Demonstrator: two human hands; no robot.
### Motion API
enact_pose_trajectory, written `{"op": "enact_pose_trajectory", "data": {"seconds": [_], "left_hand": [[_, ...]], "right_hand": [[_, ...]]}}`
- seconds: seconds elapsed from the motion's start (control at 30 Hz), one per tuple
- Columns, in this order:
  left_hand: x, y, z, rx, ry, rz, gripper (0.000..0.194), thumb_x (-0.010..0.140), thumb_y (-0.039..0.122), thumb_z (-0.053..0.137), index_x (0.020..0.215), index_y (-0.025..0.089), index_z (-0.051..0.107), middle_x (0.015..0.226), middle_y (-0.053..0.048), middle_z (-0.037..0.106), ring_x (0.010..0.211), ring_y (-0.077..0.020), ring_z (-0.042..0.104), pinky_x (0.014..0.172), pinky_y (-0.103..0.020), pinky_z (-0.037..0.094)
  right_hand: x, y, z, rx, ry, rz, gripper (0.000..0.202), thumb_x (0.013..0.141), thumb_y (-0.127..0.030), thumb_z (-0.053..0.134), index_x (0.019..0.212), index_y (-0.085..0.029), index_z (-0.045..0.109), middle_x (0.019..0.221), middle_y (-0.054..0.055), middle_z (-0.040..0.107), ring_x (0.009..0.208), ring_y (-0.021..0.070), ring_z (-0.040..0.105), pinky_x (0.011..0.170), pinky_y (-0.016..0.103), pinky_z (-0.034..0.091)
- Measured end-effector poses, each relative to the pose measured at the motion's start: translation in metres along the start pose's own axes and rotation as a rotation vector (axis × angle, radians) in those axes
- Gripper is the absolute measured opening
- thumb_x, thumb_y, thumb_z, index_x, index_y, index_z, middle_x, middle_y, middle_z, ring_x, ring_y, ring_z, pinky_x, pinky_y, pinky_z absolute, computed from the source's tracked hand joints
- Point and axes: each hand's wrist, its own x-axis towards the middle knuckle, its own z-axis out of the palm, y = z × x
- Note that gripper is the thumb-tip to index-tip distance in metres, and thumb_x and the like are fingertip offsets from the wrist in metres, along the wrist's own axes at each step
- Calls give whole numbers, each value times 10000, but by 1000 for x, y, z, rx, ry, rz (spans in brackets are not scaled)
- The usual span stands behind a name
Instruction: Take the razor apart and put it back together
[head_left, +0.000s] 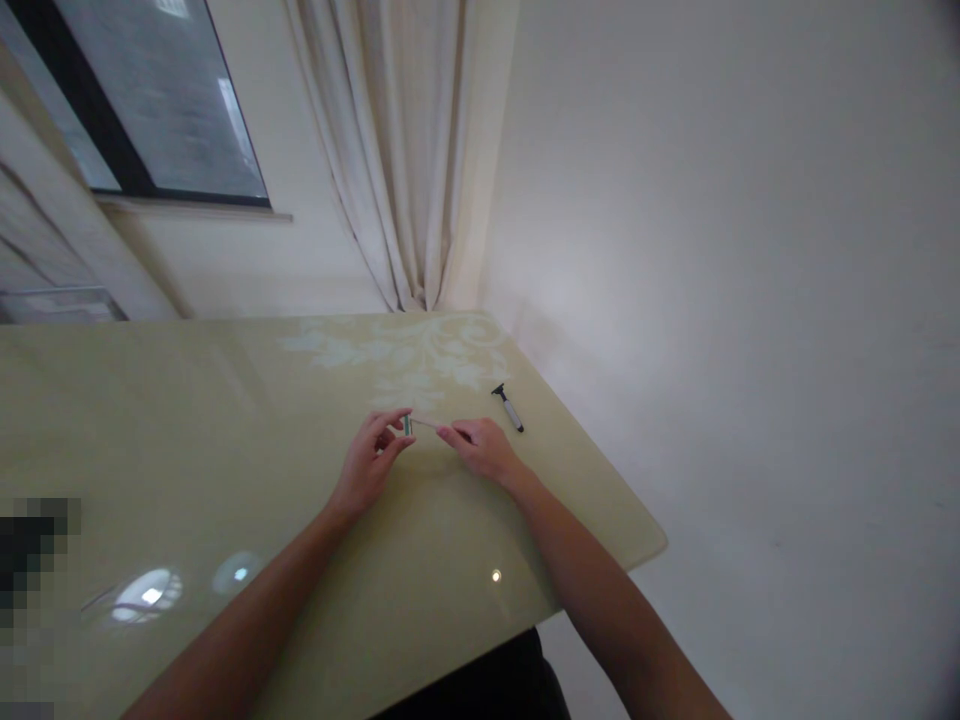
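Observation:
My left hand (375,450) pinches a small rectangular piece with a green stripe (408,425) between thumb and fingers, holding it upright above the table. It resembles a razor cartridge, but is too small to be sure. From the right, my right hand (480,448) grips a thin pale stick (425,423). The stick's far end points left and meets or nearly meets the striped piece; I cannot tell whether they touch. Beyond my right hand, a razor (510,410) with a grey handle and black head lies on the table.
The glossy pale table (300,580) has a white floral pattern near its far corner. A white wall (712,300) runs along its right side. Behind it hang cream curtains (405,150) beside a dark-framed window (172,100). A black pixelated patch is at lower left.

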Motion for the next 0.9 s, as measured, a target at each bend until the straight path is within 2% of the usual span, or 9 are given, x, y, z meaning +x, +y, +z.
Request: {"op": "enact_pose_trajectory", "data": {"seconds": [0.1,0.23,0.37,0.5,0.63,0.73,0.9], "left_hand": [[1,0,-2,16,8,-5,341,907,360,699,1232,254,705,981,-8,589,641,-103,517,610,-245,464],[2,1,-2,23,21,-3,337,904,360,698,1223,249,709,969,-3,585,632,-100,514,610,-245,467],[2,0,-2,19,24,-10,342,902,353,698,1227,249,708,981,-4,582,631,-97,511,612,-244,469],[2,0,-2,15,18,-18,337,896,365,703,1212,248,712,968,-2,588,614,-95,504,601,-244,467],[1,0,-2,26,-3,-29,358,905,381,697,1236,246,705,966,-3,596,630,-101,520,609,-245,469],[1,1,-2,18,-5,-37,361,895,393,704,1225,246,711,957,-1,593,617,-99,517,594,-245,464],[0,3,-2,8,-5,-25,354,886,377,714,1218,252,716,966,-6,600,633,-104,536,598,-246,466]], "right_hand": [[0,1,-1,38,-65,-42,595,1055,-589,424,638,-181,543,600,-31,445,591,119,402,592,274,233],[0,3,-1,-4,7,3,593,1057,-588,420,650,-179,559,610,-25,460,601,121,402,603,282,229],[1,3,0,47,-51,-53,589,1057,-588,417,652,-181,544,607,-30,450,592,116,410,593,271,234],[1,2,1,-22,4,16,602,1057,-595,425,645,-177,558,608,-25,462,597,120,394,596,280,223],[1,0,1,5,-47,-20,614,1059,-614,415,668,-177,595,619,-19,495,608,123,413,600,277,235],[1,1,2,-36,13,22,616,1068,-607,399,680,-180,612,628,-9,514,613,130,413,599,284,227],[3,4,4,-18,-2,-21,607,1068,-612,399,685,-187,602,636,-12,521,612,128,431,609,279,234]]}}
